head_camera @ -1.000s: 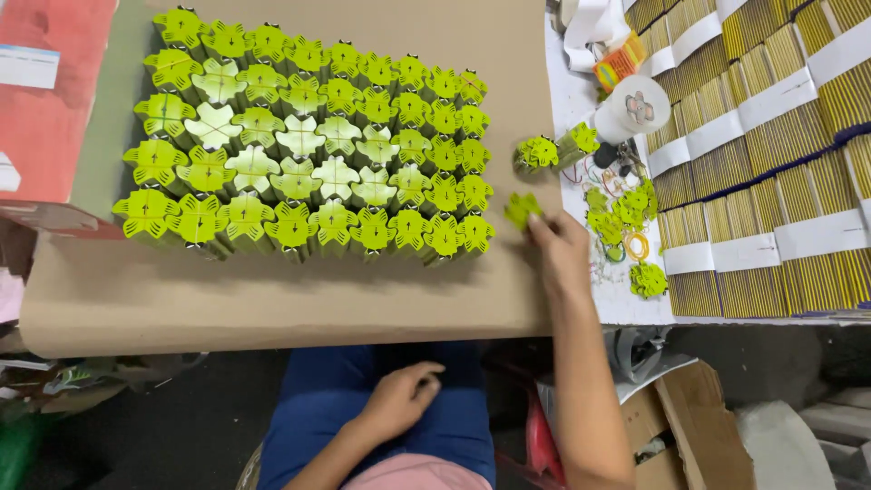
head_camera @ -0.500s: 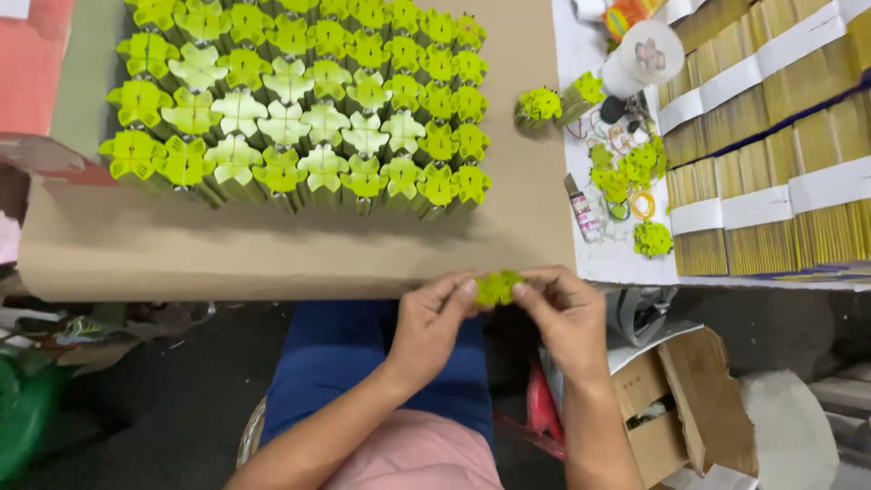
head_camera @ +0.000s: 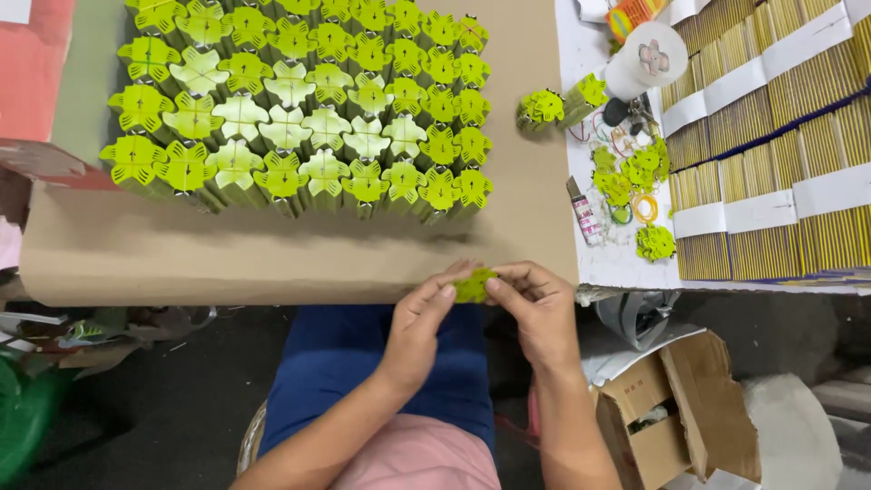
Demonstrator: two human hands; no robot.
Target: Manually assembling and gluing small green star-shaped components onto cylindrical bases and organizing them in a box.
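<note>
A small yellow-green paper flower piece [head_camera: 474,285] is pinched between the fingertips of my left hand [head_camera: 419,319] and my right hand [head_camera: 537,307], just over the near edge of the brown cardboard sheet [head_camera: 272,259]. On that sheet stands a dense block of finished green flower-topped bundles [head_camera: 299,109], in several rows. One more finished bundle [head_camera: 541,109] lies apart at the sheet's right side.
Loose green flower pieces [head_camera: 635,172], rubber bands and a small glue tube [head_camera: 586,214] lie on white paper at the right. Stacks of yellow sticks with white bands [head_camera: 780,136] fill the far right. An open cardboard box [head_camera: 671,417] sits on the floor.
The right hand brought a flower piece from the sheet's right side toward my lap; the left hand rose to meet it. Both now hold it at the sheet's near edge.
</note>
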